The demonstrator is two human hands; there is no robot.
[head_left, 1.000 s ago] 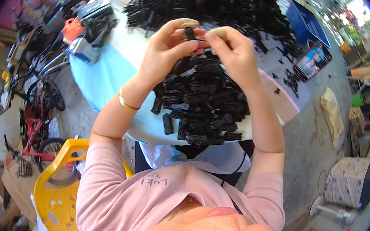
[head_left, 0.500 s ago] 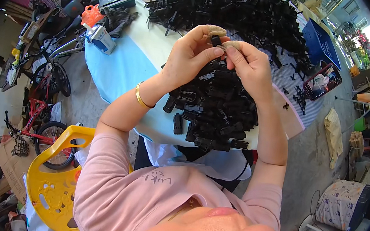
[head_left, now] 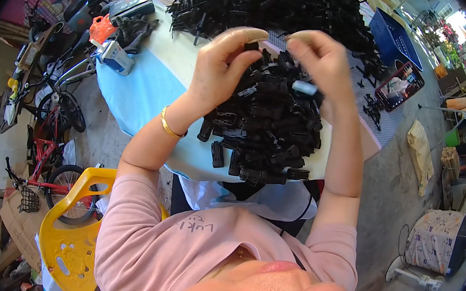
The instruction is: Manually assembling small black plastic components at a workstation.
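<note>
Head view: left hand had a small black piece pinched between thumb and curved fingers, blocky, dark, partly hidden by the fingers, up above the near heap; right hand was apart from it, thumb and forefinger bent close together, tips blurred, cannot tell if anything was between them; near heap was chunky black oblong parts, hard plastic look, some glossy, some slotted, spilling toward the table edge; a smooth pale-blue object, rounded block shape, showed against that heap just beside the right wrist, kind unclear; far heap was wider, thinner spiky black parts, tangled; tablecloth had smooth light-blue and cream bands, with a grey finely patterned area at right, small black bits scattered there; phone with lit screen lay near those, blue plastic basket with perforated wall behind it; left wrist had a shiny gold-coloured bangle; yellow moulded chair with cut-out holes stood at lower left
</note>
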